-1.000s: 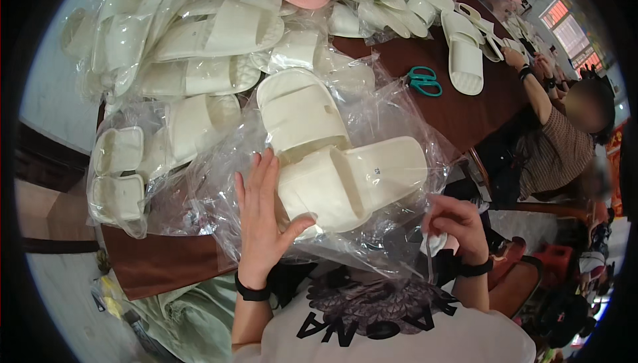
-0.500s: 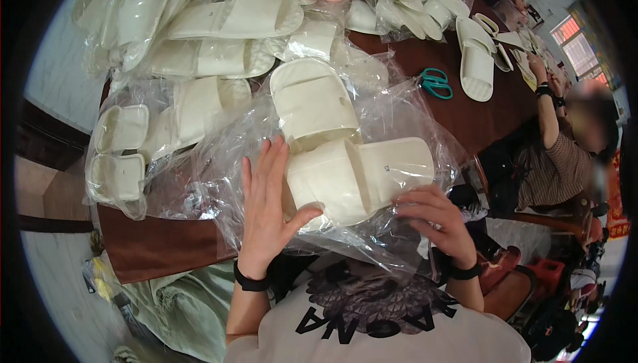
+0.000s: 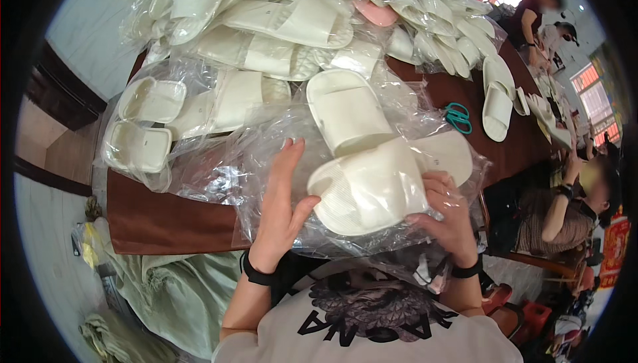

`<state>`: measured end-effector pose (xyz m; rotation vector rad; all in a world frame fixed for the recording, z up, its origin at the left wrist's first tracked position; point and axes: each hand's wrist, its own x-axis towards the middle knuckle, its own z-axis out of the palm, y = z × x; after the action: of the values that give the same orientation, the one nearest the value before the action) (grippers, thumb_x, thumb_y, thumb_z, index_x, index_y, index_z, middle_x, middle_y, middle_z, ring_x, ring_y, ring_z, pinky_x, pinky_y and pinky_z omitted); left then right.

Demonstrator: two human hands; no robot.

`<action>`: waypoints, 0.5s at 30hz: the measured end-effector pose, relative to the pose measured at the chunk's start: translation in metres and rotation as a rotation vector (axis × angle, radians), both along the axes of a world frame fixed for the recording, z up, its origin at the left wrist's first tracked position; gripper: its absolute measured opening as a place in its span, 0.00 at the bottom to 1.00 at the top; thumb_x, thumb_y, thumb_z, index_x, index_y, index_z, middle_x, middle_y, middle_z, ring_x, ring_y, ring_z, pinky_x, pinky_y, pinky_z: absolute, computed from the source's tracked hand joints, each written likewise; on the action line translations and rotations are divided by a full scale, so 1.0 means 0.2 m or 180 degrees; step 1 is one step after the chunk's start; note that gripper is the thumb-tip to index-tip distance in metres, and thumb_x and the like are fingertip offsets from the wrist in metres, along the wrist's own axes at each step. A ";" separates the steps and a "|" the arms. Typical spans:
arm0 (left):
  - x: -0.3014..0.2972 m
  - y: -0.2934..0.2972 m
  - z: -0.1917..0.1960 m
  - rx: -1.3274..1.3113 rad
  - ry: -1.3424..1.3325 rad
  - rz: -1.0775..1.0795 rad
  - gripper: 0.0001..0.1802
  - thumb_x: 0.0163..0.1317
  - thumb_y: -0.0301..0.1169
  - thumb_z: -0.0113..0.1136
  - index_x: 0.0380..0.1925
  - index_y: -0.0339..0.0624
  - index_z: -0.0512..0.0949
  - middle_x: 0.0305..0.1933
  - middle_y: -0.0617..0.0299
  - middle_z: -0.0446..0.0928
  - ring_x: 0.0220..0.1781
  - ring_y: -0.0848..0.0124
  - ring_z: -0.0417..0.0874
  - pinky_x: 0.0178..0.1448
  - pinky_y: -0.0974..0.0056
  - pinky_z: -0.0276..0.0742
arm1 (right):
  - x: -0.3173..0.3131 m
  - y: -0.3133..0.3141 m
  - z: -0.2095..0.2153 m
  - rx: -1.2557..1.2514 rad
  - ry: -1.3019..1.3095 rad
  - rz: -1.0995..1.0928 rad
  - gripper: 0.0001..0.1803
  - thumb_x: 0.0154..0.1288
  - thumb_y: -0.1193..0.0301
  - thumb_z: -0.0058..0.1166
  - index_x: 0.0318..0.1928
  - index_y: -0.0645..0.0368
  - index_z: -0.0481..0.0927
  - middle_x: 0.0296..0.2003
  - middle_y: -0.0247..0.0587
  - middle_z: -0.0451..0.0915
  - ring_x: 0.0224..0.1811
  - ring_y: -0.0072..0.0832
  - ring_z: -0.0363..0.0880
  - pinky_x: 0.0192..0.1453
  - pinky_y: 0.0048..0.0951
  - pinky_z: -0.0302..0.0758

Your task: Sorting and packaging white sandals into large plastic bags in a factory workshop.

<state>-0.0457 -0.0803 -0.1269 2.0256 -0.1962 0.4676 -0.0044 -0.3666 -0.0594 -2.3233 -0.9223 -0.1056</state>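
Observation:
In front of me, a white slipper lies crosswise, its ribbed toe end to the left, among clear plastic film. A second white slipper lies just beyond it, pointing away. My right hand is closed at the near slipper's right part, thumb below and fingers above, gripping it. My left hand is open beside its left end, fingers stretched away from me and thumb tip close to the slipper's edge. Clear plastic bag spreads under and around both slippers.
Bagged white slippers are heaped at the far side, with one pink slipper among them. Teal-handled scissors lie on the brown table. A loose slipper pair rests farther right. Another person sits at the right.
The near slipper has turned and tilted, showing more of its ribbed left end. My right hand has moved up onto it and closed. My left hand has come slightly away from it.

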 end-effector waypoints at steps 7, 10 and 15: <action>0.00 0.00 0.00 -0.0323 0.0256 -0.0113 0.35 0.67 0.37 0.60 0.70 0.36 0.60 0.73 0.45 0.62 0.77 0.50 0.59 0.76 0.53 0.58 | 0.10 -0.17 0.12 -0.0697 -0.0529 0.0133 0.19 0.42 0.70 0.70 0.38 0.58 0.82 0.37 0.35 0.81 0.50 0.38 0.76 0.66 0.47 0.67; 0.00 -0.01 -0.01 -0.0434 0.0276 0.0013 0.33 0.66 0.34 0.61 0.69 0.39 0.63 0.73 0.46 0.62 0.76 0.50 0.61 0.74 0.54 0.62 | 0.13 -0.18 0.11 -0.0783 -0.0515 0.0127 0.16 0.45 0.71 0.69 0.37 0.59 0.81 0.33 0.37 0.79 0.44 0.39 0.75 0.61 0.45 0.69; 0.03 -0.04 0.01 0.0234 0.0221 -0.0008 0.31 0.59 0.27 0.65 0.65 0.42 0.70 0.72 0.51 0.65 0.75 0.52 0.64 0.74 0.55 0.63 | 0.10 -0.23 -0.01 0.0072 0.0410 -0.0634 0.13 0.55 0.68 0.64 0.35 0.63 0.78 0.26 0.41 0.71 0.32 0.38 0.70 0.41 0.35 0.67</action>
<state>-0.0392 -0.0879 -0.1257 2.1097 -0.1758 0.3929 0.0155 -0.4120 -0.0613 -2.3652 -0.6225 -0.0477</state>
